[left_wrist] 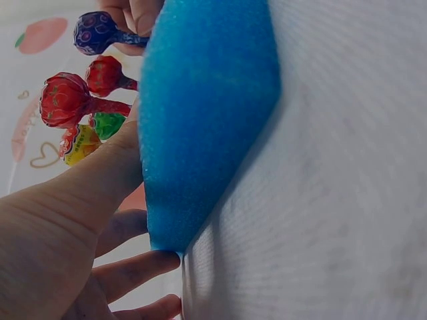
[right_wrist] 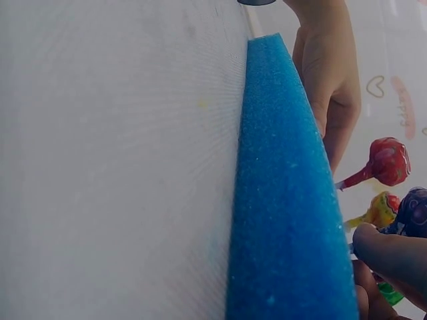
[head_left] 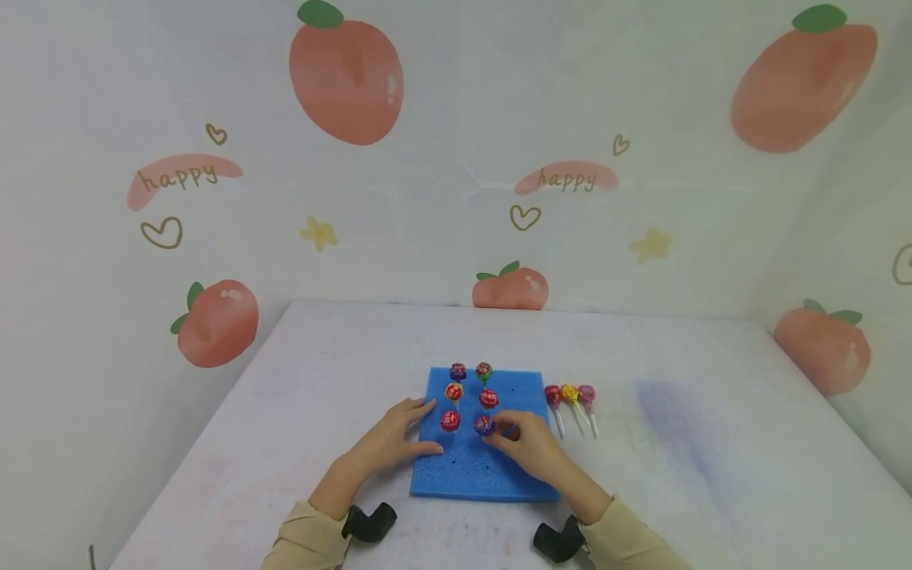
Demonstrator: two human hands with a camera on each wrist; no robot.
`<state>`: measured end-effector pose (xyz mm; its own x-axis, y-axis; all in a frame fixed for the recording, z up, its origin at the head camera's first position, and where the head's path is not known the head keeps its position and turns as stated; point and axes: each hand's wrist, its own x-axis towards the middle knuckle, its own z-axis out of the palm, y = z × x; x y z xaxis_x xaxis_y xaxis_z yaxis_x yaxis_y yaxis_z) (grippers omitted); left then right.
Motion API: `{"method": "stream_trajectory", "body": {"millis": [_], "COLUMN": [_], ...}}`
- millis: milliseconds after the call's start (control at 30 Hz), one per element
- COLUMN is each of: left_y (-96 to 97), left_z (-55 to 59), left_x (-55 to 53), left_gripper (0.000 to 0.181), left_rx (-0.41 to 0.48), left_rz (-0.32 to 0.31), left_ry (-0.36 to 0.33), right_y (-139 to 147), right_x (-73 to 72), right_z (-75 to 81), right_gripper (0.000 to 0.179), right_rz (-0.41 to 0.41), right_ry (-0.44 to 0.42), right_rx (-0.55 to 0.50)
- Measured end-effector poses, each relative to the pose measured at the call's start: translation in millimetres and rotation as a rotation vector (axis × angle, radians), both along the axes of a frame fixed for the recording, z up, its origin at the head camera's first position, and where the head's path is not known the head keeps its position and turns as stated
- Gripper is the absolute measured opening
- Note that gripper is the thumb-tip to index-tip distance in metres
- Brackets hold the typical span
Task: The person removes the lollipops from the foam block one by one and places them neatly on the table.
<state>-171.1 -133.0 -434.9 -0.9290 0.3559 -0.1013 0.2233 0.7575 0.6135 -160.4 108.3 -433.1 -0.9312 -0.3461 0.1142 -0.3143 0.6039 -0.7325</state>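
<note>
A blue foam block [head_left: 470, 475] lies on the table with several wrapped lollipops standing in it in two columns. My right hand [head_left: 533, 448] pinches the purple-blue lollipop [head_left: 484, 426], the nearest one in the right column, just below its head; in the right wrist view the thumb [right_wrist: 393, 250] covers part of its stick. My left hand [head_left: 390, 437] rests against the block's left side, fingers and thumb spread. Also upright in the foam are a red lollipop [head_left: 450, 421], a red-and-yellow lollipop [head_left: 454, 392] and another red lollipop [head_left: 488, 398].
Right of the block, a red lollipop [head_left: 553, 396], a yellow lollipop [head_left: 570, 393] and a pink lollipop [head_left: 587, 395] lie side by side on the white table [head_left: 712, 475]. Small holes show in the foam's near part. A printed curtain [head_left: 442, 158] hangs behind.
</note>
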Motion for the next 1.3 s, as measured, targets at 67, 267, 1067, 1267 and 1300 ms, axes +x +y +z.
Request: {"method": "stream_trajectory", "body": {"millis": [67,267,1067,1267,1300], "left_y": [-0.2,-0.7,-0.1,-0.1,-0.1], "left_z": [0.2,-0.2,-0.9,-1.1,-1.0], "left_x": [0.0,-0.3,-1.4,-1.2,-1.0], "left_gripper": [0.077,0.077,0.077,0.077,0.077], "left_rx": [0.002,0.013,0.004,0.018,0.022], "left_rz": [0.002,0.002,0.007,-0.001,-0.001], "left_ry": [-0.002,-0.004,0.001,0.004,0.002], "right_y": [0.4,1.0,1.1,1.7,1.9], "right_x": [0.0,0.6,0.4,0.1,-0.1], "right_z": [0.3,0.6,1.2,1.3,1.2], "right_gripper": [0.014,0.016,0.013,0.016,0.017], "right_rz": [0.004,0.008,-0.001,-0.008,-0.007], "right_ry": [0.004,0.017,0.019,0.005,0.002], "right_rx": [-0.003,-0.009,-0.009,-0.031,-0.032]}}
